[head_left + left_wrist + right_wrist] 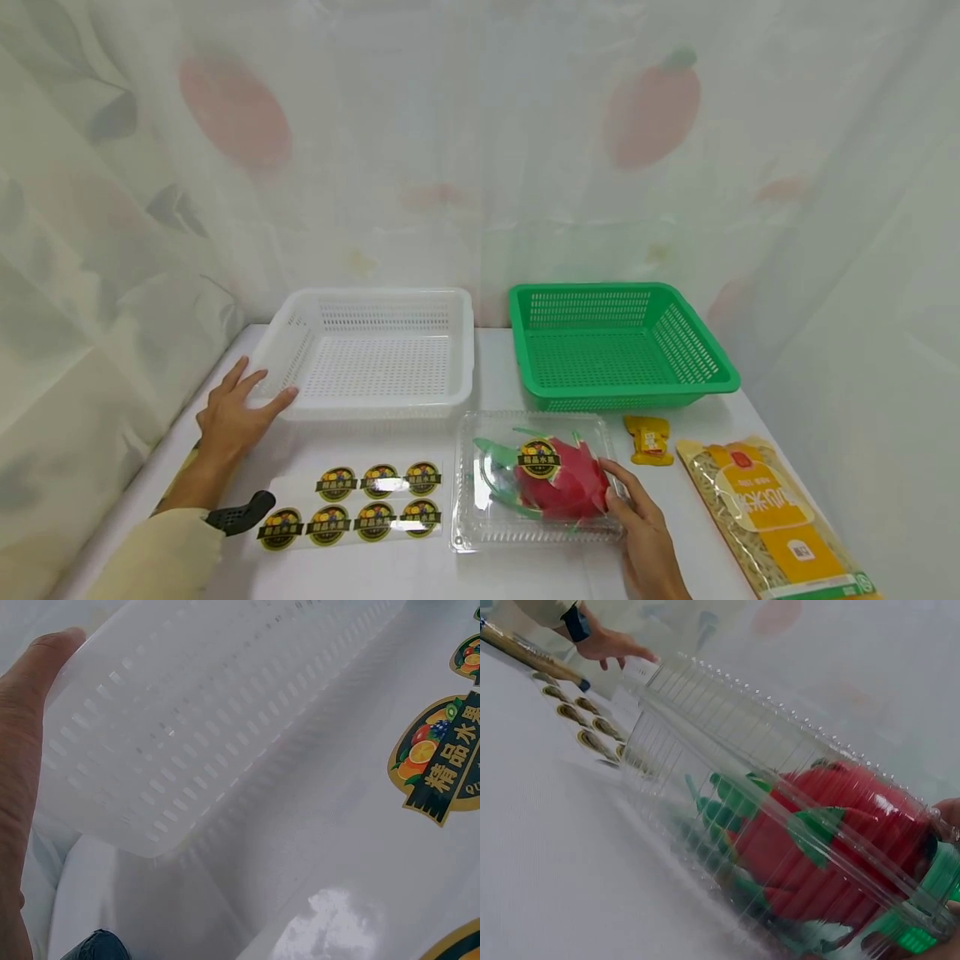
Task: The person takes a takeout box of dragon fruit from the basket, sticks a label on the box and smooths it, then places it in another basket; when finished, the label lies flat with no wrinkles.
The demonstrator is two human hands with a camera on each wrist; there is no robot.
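My right hand [641, 525] grips the right side of a clear plastic clamshell box [480, 521], front middle. Inside lies a red dragon fruit [570, 492] with green leafy tips, also seen through the ribbed wall in the right wrist view. A round black-and-gold fruit sticker [538, 458] is on the lid. My left hand [234, 417] rests at the front left corner of a white plastic basket [378, 411], fingers spread and thumb over the front rim. Several matching stickers [328, 525] lie in two rows on clear backing, between left hand and box.
A green basket [630, 390] stands behind the box on the right. In front of it lie a small yellow packet [649, 440] and a large yellow-and-clear food bag [772, 517]. A white printed curtain [480, 167] hangs behind and on both sides of the table.
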